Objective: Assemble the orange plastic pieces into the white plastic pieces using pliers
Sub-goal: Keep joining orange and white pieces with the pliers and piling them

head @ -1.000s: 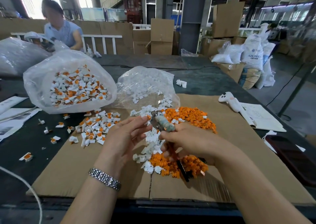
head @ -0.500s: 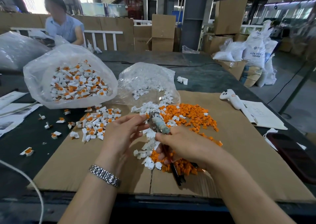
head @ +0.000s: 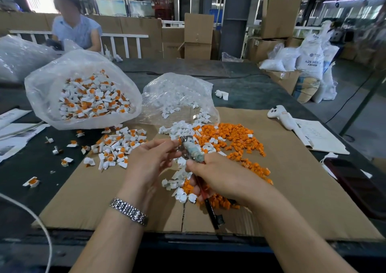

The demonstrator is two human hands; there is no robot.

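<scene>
Pliers [head: 191, 150] upright above mixed orange pieces [head: 231, 139], white pieces [head: 179, 127].

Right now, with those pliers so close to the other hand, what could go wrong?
The left hand holds a small piece right at the tip of the pliers gripped by the right hand, so a slip might pinch its fingertips. The piece could also pop loose into the orange pieces heaped just beyond. Assembled pieces lie scattered beside the left wrist and may get swept off the cardboard.
</scene>
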